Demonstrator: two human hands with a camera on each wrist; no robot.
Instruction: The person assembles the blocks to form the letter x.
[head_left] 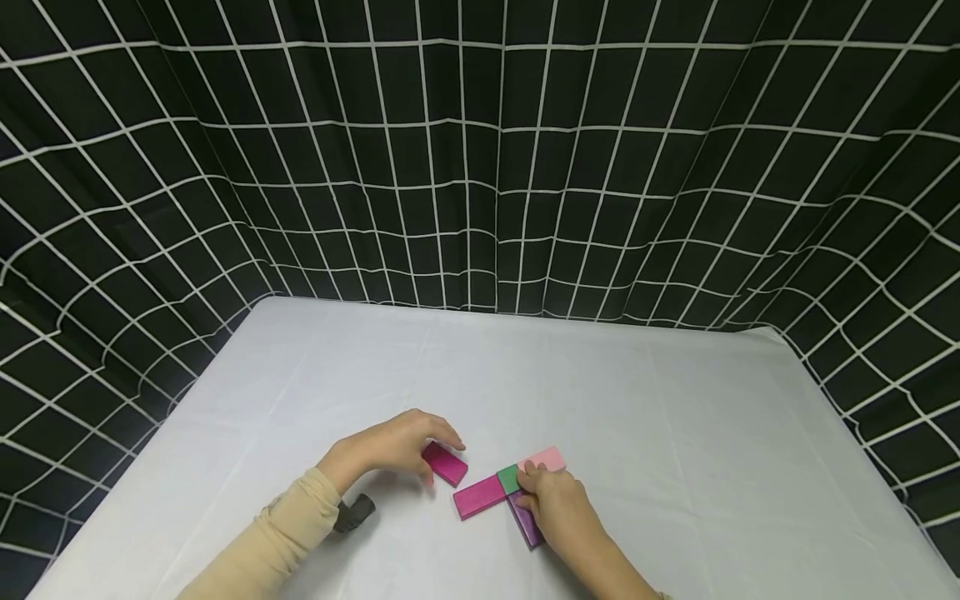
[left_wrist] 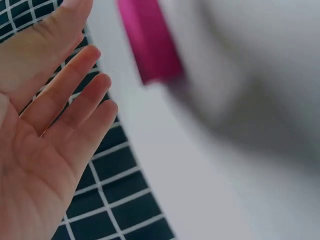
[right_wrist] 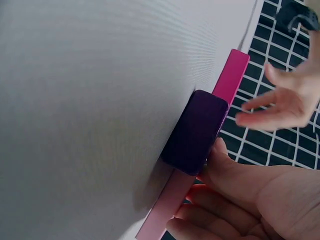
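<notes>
Just left of centre in the head view, my left hand [head_left: 405, 442] hovers around a loose magenta block [head_left: 446, 464], fingers spread and slightly bent. The left wrist view shows a gap between that hand and the block. Next to it lies a joined row: a second magenta block [head_left: 480, 497], a small green block [head_left: 507, 479] and a pink block [head_left: 552, 458]. A dark purple block [head_left: 525, 523] extends from the row toward me. With curled fingers, my right hand [head_left: 561, 504] pinches the pink block near its green end, the thumb close to the purple block.
A white cloth covers the table [head_left: 600, 383]. Black curtains [head_left: 480, 150] with a white grid stand behind and at both sides. A dark strap-like device [head_left: 354, 512] sits at the left wrist.
</notes>
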